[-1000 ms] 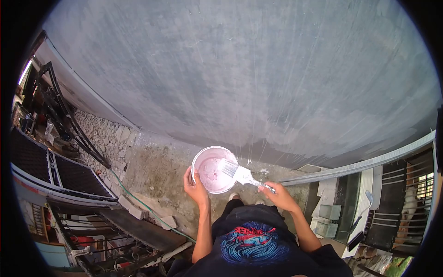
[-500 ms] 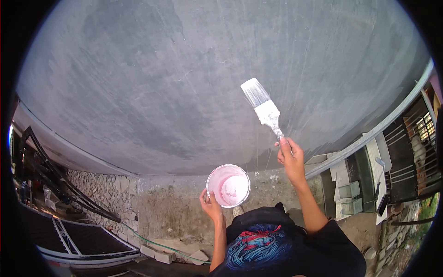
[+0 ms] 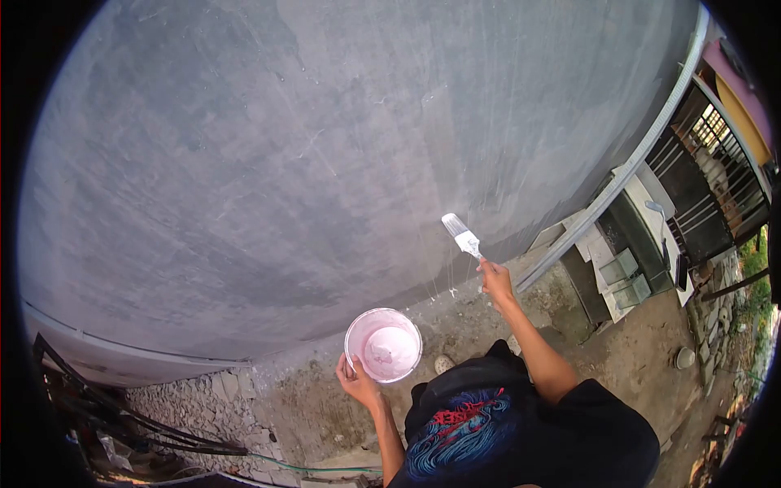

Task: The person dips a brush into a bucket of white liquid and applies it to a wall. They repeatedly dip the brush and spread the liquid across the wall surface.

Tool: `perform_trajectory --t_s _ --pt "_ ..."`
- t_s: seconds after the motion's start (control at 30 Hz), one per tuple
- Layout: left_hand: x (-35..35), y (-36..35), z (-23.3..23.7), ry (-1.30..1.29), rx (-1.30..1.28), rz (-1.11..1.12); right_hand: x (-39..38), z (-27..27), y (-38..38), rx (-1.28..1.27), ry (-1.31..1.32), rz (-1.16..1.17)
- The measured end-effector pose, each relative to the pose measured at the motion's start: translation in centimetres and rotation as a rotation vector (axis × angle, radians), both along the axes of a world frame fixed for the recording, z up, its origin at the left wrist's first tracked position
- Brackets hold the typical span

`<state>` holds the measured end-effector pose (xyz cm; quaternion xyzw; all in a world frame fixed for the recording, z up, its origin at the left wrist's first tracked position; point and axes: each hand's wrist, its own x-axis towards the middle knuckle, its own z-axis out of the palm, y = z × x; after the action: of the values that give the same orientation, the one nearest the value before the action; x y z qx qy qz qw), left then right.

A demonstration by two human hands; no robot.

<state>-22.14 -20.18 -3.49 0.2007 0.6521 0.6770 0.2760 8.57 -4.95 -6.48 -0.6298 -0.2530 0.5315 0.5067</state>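
Observation:
My right hand [image 3: 496, 282] is closed around the handle of a paintbrush [image 3: 464, 237] with white-coated bristles and ferrule. The bristle end points up and to the left, right at the lower part of a large grey wall [image 3: 293, 154]. My left hand [image 3: 356, 381] grips the near-left rim of a round bucket [image 3: 383, 376], pink-white inside, with whitish paint [image 3: 391, 350] at its bottom. The bucket is held in front of my body, below and left of the brush. Thin pale drips run down the wall near the brush.
Dirty concrete ground [image 3: 317, 423] lies below, with broken rubble [image 3: 203, 407] at the left and a green hose [image 3: 301, 467]. To the right are glass blocks [image 3: 626, 279] on a ledge, a small bucket [image 3: 685, 357] and a barred gate [image 3: 691, 175].
The brush has moved down the wall and is now farther from the camera. My view has turned, so the wall edge and the right-side things appear shifted; the bucket stays in my left hand.

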Motion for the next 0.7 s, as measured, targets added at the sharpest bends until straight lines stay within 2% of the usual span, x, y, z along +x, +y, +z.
perform_trajectory --t_s 0.03,0.17,0.27,0.5,0.6,0.7 --pt "-0.3 0.1 0.0 0.001 -0.007 -0.005 0.2 -0.2 -0.3 -0.07 0.01 0.014" --pt "-0.9 0.6 -0.6 -0.004 -0.014 -0.059 1.3 2.1 1.3 -0.048 -0.009 -0.008" --pt "-0.5 1.1 -0.2 -0.07 0.023 -0.075 1.3 8.0 1.8 0.009 -0.061 0.019" --pt "0.8 1.5 0.4 -0.054 0.001 -0.112 1.6 23.7 0.6 0.44 -0.032 0.032" --pt "1.5 1.7 0.5 -0.035 0.025 -0.11 2.2 27.3 -0.2 0.534 -0.097 0.03" --pt "2.6 1.6 0.9 -0.026 0.026 -0.086 2.4 28.4 -0.4 0.602 -0.087 0.022"
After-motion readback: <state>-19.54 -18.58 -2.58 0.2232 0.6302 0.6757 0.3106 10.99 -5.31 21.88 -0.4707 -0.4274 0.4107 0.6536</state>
